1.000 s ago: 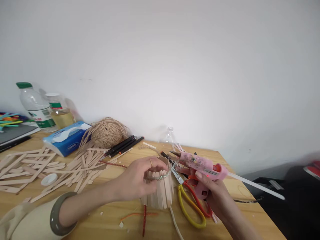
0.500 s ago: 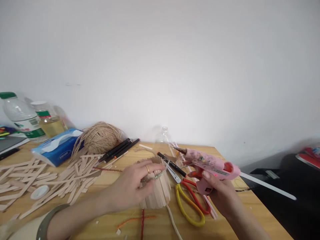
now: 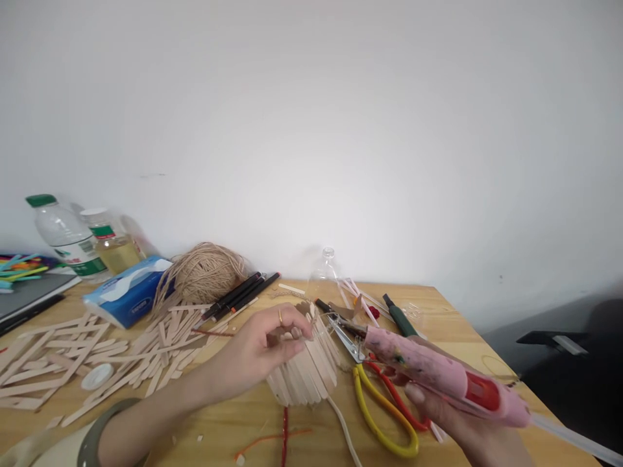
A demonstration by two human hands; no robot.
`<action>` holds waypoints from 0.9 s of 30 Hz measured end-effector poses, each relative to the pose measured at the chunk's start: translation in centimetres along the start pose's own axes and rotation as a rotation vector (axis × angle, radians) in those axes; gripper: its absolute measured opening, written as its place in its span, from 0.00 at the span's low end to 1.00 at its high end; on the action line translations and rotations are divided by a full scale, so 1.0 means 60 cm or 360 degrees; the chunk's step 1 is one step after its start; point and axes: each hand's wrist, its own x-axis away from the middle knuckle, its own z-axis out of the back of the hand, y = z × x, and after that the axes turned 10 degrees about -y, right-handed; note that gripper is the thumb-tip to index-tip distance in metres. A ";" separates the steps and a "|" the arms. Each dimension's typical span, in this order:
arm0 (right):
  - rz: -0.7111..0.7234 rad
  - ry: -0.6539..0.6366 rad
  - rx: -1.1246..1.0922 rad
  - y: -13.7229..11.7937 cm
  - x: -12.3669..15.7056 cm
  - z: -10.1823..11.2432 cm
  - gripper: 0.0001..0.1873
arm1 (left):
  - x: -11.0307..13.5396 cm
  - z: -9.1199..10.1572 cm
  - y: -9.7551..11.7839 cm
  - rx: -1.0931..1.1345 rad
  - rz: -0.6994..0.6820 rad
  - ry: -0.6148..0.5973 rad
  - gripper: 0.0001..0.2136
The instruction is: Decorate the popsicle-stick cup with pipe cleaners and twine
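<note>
The wooden bench is crowded. Across its left side lies a broad scatter of loose craft sticks, so plenty seems unused. Near the middle stands the stick tub, tilted, its visible wall already closed stick against stick; the far side is hidden. The left hand curls over its rim, fingertips pinching the top edge. The right hand is wrapped around a pink glue gun, whose nozzle points at the tub, just short of it. Behind sit a twine ball and a tissue pack. Yellow-and-red scissors lie between tub and gun, crowding that gap, and black markers lie behind.
</note>
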 end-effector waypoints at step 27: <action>0.0041 -0.0093 0.0408 -0.008 0.014 -0.045 0.11 | 0.015 -0.020 -0.014 0.0033 0.0271 0.0118 0.09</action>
